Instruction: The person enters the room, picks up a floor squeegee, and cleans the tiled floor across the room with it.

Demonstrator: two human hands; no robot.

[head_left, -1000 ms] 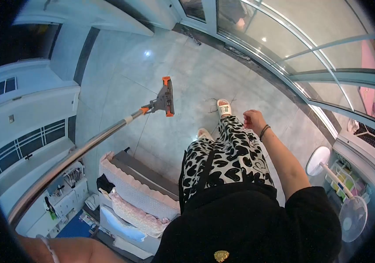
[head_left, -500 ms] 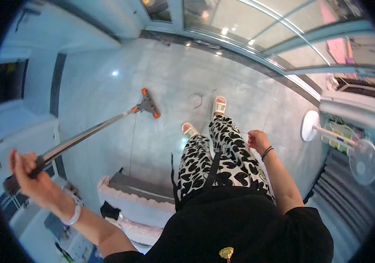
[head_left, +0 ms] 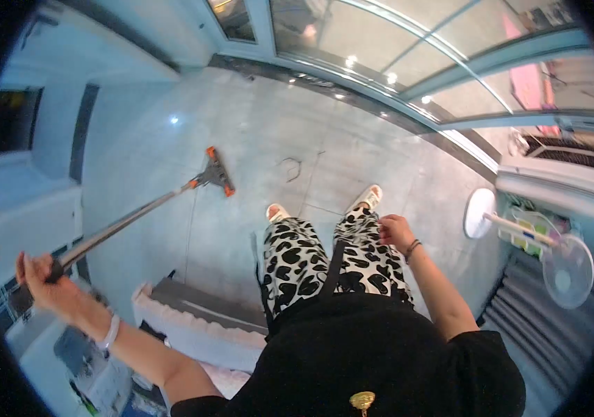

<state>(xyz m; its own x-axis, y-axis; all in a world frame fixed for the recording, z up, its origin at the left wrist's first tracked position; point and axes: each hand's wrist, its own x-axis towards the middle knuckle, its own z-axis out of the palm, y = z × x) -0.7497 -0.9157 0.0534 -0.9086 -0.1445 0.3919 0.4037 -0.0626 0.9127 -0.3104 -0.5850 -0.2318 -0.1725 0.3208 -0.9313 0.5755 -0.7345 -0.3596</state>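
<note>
A long-handled mop [head_left: 126, 224] slants across the left side, its grey and orange head [head_left: 215, 172] resting on the tiled floor. My left hand [head_left: 45, 280] is at the far left, closed around the dark top end of the handle, with some fingers pointing up. On the right, my right hand [head_left: 395, 231] hangs beside my patterned trousers [head_left: 363, 260], its fingers curled loosely and nothing seen in them. Between the mop head and my sandalled feet, a thin dark loop [head_left: 290, 169] shows on the floor.
Glass doors [head_left: 380, 52] run along the upper right. A white standing fan [head_left: 566, 272] with a round base is at the right, near a grey pleated surface [head_left: 536, 313]. A sofa [head_left: 199, 326] with a frilled cover stands at the lower left. White cabinets [head_left: 33, 222] line the left.
The view has shifted and my feet have moved apart. My left hand, out of view at first, now shows on the mop handle. The mop head has moved left in the view.
</note>
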